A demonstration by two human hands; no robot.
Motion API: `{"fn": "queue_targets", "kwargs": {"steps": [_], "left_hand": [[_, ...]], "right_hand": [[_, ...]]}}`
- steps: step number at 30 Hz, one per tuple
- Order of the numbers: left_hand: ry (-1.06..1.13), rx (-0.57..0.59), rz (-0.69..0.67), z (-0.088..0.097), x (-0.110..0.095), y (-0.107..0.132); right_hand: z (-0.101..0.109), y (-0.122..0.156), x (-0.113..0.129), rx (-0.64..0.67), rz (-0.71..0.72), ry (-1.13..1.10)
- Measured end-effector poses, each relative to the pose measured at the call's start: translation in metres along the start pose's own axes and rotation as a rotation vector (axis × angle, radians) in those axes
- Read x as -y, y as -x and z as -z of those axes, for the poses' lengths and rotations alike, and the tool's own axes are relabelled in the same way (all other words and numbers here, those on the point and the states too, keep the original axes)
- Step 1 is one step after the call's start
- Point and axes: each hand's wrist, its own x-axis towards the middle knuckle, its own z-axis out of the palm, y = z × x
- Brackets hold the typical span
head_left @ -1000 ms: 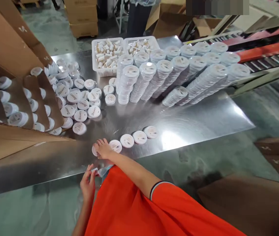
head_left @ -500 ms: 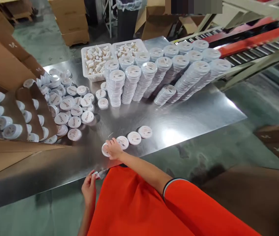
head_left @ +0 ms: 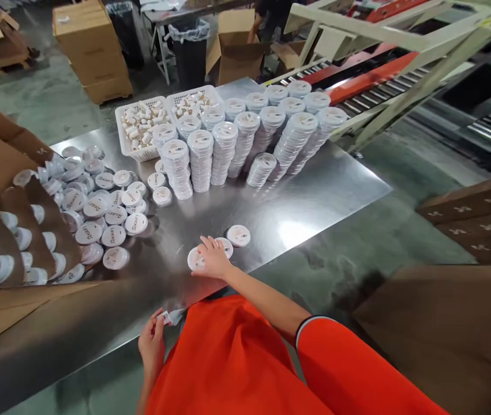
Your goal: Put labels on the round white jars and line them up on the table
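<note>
My right hand (head_left: 213,257) lies over a round white container (head_left: 195,259) on the steel table (head_left: 310,199), with its fingers spread across the top. A second container (head_left: 227,246) sits partly under my fingers, and a third (head_left: 239,235) lies just beyond, apart from the hand. At the table's near edge, my left hand (head_left: 152,346) pinches a small white label strip (head_left: 168,317) with a clear film end. Orange sleeves cover my upper arms.
Tall stacks of containers (head_left: 223,144) stand beyond my hands, and a loose group (head_left: 107,213) lies to the left. Containers fill a cardboard divider box (head_left: 11,236) at the left. White baskets (head_left: 141,127) hold small cream items. A roller conveyor (head_left: 370,86) runs at the right.
The view has swung and now shows more of the far floor. My right hand has shifted along the row of containers, and fewer of them show. My left hand still holds the strip.
</note>
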Motion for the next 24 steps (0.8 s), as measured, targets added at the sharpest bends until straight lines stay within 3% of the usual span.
{"fn": "queue_targets", "kwargs": {"steps": [2, 4, 8, 10, 16, 20, 24], "left_hand": [[-0.009, 0.014, -0.013, -0.004, -0.007, -0.001], [-0.012, 0.024, -0.018, -0.008, -0.014, 0.000], [-0.040, 0.066, -0.038, -0.017, -0.023, 0.003], [-0.054, 0.075, -0.041, -0.019, -0.025, 0.003], [-0.084, 0.026, -0.017, -0.023, -0.020, 0.006], [-0.076, 0.045, -0.012, -0.031, -0.023, 0.007], [-0.101, 0.075, -0.046, -0.037, -0.034, 0.004]], "right_hand": [[0.014, 0.002, -0.019, -0.051, -0.011, -0.046], [0.021, 0.004, -0.044, -0.021, 0.030, -0.001], [0.013, 0.005, -0.078, 0.141, 0.122, 0.134], [0.009, 0.006, -0.084, 0.108, 0.123, 0.117], [0.029, 0.024, -0.108, -0.229, -0.129, -0.010], [0.028, 0.021, -0.135, -0.151, -0.278, 0.041], [0.024, 0.015, -0.143, -0.112, -0.287, 0.027]]}}
